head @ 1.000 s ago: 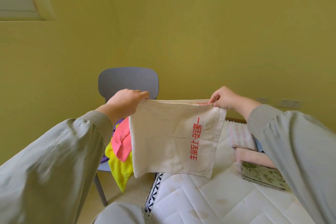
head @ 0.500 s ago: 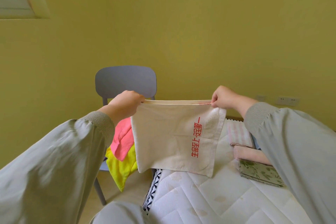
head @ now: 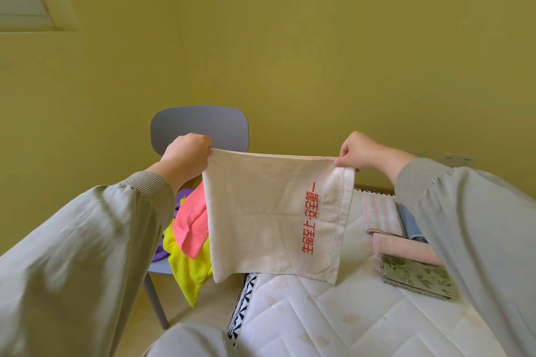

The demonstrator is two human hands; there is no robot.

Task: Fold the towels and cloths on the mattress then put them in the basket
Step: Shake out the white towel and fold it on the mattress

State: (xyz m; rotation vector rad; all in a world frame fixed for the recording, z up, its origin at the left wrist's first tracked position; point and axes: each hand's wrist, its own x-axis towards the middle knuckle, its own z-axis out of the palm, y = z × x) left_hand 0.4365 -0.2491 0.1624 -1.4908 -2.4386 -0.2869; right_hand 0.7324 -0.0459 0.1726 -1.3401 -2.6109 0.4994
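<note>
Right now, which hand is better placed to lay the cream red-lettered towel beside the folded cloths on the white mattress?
Right, likely. The right hand pinches the cream red-lettered towel at the corner nearest the folded cloths; the left hand holds its corner by the grey chair.

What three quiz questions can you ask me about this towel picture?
1. True or false: the left hand and the right hand each hold a top corner of the white towel.
2. What colour is the writing on the white towel? A blue, B red, C green.
3. Fill in the blank: the pink cloth and the yellow cloth lie on the grey ____.

Key: 1 true; 2 B; 3 chair.
</note>
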